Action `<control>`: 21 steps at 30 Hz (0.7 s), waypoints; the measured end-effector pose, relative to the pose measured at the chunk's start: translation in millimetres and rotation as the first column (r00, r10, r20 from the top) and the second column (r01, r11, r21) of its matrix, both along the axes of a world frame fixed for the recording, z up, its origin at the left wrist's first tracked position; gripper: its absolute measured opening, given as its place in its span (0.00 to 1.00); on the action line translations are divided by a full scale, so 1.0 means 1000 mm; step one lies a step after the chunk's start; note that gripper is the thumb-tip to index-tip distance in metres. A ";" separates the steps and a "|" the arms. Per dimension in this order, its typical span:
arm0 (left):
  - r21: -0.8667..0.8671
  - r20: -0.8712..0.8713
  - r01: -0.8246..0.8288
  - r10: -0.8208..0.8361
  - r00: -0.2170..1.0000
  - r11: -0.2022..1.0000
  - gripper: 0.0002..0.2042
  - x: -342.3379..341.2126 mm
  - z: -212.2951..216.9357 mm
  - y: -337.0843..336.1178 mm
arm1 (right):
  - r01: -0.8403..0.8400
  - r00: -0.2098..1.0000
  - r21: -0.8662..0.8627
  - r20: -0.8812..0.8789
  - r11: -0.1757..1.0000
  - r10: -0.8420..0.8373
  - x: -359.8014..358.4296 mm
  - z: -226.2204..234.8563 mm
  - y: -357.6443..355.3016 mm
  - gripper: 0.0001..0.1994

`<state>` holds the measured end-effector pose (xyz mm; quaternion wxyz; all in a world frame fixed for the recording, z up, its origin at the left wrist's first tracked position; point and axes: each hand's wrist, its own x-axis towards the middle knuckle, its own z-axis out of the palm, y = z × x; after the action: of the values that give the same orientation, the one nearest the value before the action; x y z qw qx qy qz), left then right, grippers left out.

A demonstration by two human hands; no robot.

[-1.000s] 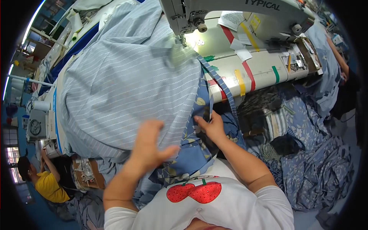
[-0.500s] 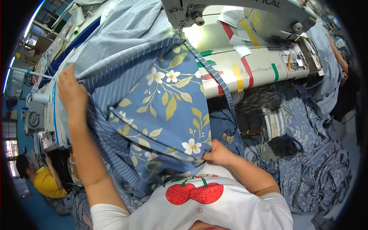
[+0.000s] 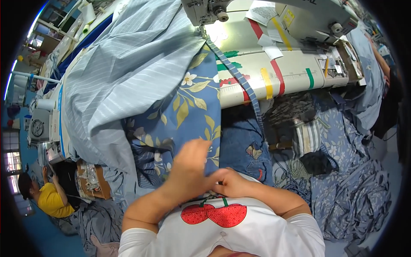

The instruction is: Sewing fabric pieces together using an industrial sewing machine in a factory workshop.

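Blue floral fabric (image 3: pixel 182 113) with white flowers and olive leaves hangs from the sewing machine's (image 3: pixel 204 17) needle area toward my lap. Over its left side drapes pale blue striped fabric (image 3: pixel 124 64). A narrow striped strip (image 3: pixel 239 77) runs from the presser foot down over the table's front edge. My left hand (image 3: pixel 188 165) is over the lower floral fabric, its fingers smeared by motion. Touching or nearly touching it, my right hand (image 3: pixel 235 184) is closed in a pinch at the fabric's lower right edge; my left hand partly hides the fingertips.
Coloured tapes (image 3: pixel 278 79) and paper slips mark the machine bed. A small parts box (image 3: pixel 349 60) sits at its right end. Heaped floral fabric (image 3: pixel 351 197) lies at the right. At the left, a person in a yellow top (image 3: pixel 53 199) sits near a cardboard box (image 3: pixel 92 180).
My left hand has let go of the striped fabric at the left and moved right, beside my right hand. The striped fabric now lies pale side up over more of the floral fabric.
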<state>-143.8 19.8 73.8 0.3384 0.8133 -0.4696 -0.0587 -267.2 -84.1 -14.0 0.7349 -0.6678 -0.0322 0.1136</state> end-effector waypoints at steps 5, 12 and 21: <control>0.331 -0.039 0.027 -0.015 0.999 0.943 0.13 -0.011 -0.037 0.016 | -0.007 1.000 -0.229 0.008 0.973 0.009 -0.004 0.015 -0.031 0.12; -0.192 0.173 0.098 -0.064 0.983 0.977 0.15 -0.012 -0.053 0.013 | 0.839 0.514 -0.414 0.387 0.354 -0.766 0.021 0.004 -0.087 0.19; -0.141 0.352 0.207 -0.147 0.924 0.968 0.14 -0.014 -0.051 0.007 | 0.409 0.912 0.010 0.041 0.912 -0.409 -0.038 0.054 -0.026 0.06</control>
<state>-157.4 27.2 22.6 0.3162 0.7324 -0.5958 0.0932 -305.4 -110.2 40.3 0.7421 -0.6614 0.0926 -0.0568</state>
